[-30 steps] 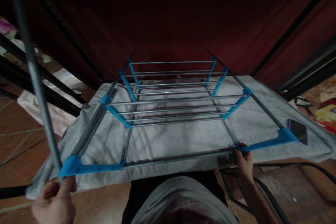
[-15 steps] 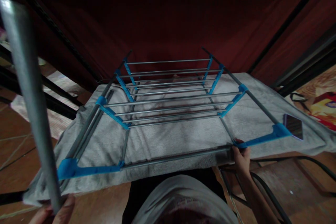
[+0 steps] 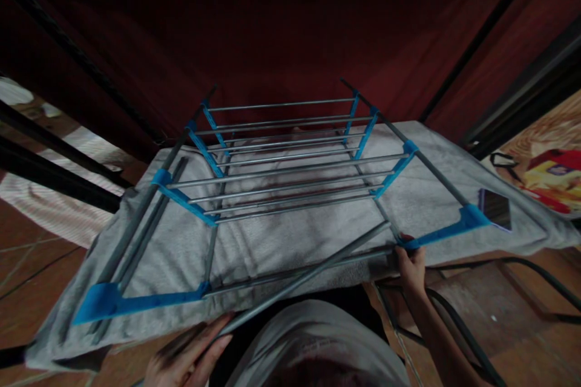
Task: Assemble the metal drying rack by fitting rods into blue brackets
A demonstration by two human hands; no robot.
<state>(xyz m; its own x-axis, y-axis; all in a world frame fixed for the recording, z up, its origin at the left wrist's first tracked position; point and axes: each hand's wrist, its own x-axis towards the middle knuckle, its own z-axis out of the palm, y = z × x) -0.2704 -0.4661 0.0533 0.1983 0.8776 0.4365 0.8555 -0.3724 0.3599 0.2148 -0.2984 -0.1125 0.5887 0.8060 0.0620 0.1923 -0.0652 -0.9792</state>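
A partly assembled rack of grey metal tubes with blue plastic connectors lies on a grey cloth. My left hand grips a loose metal tube, which slants up to the right across the rack's near crossbar. The tube's far end is close to my right hand. That hand is closed around the near right corner, where the crossbar meets a blue connector. Another blue connector forms the near left corner.
More loose tubes lie along the rack's left side. A phone rests on the cloth at the right. A chair with a dark metal frame stands at the lower right. A red and yellow packet is at the far right.
My left hand has moved right and swung the loose tube from near upright at the left to a slant across the near crossbar. My right hand keeps its hold on the corner.
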